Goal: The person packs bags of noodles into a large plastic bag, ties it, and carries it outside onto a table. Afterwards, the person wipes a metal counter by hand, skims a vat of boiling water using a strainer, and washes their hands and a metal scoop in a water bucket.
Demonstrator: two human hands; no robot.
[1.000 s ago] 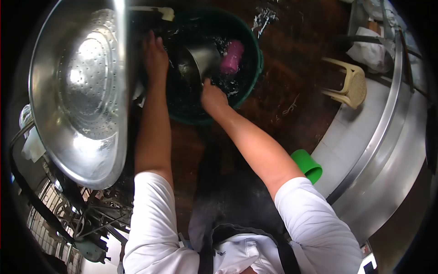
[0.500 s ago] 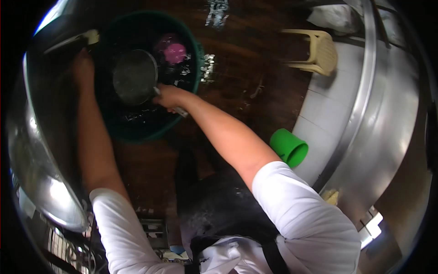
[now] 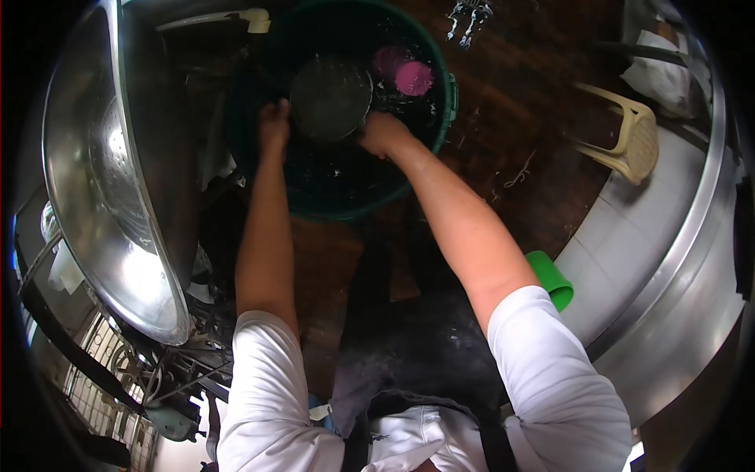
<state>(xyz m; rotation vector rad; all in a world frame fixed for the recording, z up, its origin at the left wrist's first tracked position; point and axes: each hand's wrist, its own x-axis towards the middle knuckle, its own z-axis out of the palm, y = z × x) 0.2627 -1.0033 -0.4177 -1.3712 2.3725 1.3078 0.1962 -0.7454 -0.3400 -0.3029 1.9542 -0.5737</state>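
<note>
A round, dark grey pan (image 3: 332, 98) lies tilted within a large dark green tub (image 3: 451, 102). At the pan's lower right edge, my right hand (image 3: 385, 135) is closed around its handle, most of which the fingers hide. My left hand (image 3: 274, 126) is inside the tub, just left of the pan, and a narrow gap seems to part them. Its fingers are dim and smeared, so their hold is unclear. To the right of the pan, a pink round object (image 3: 414, 79) rests in the tub.
A shiny metal basin (image 3: 118, 157) stands at the left, with a pale-tipped pipe (image 3: 258, 20) near the tub. To the right are a beige stool (image 3: 645, 141), a green container (image 3: 552, 283), a white bag (image 3: 661, 75) and a metal counter edge (image 3: 692, 228). The dark floor looks wet.
The view has shifted, so the tub appears farther right and higher. My left hand has come closer to the pan's left side. My right hand still grips the handle, now nearer the rim.
</note>
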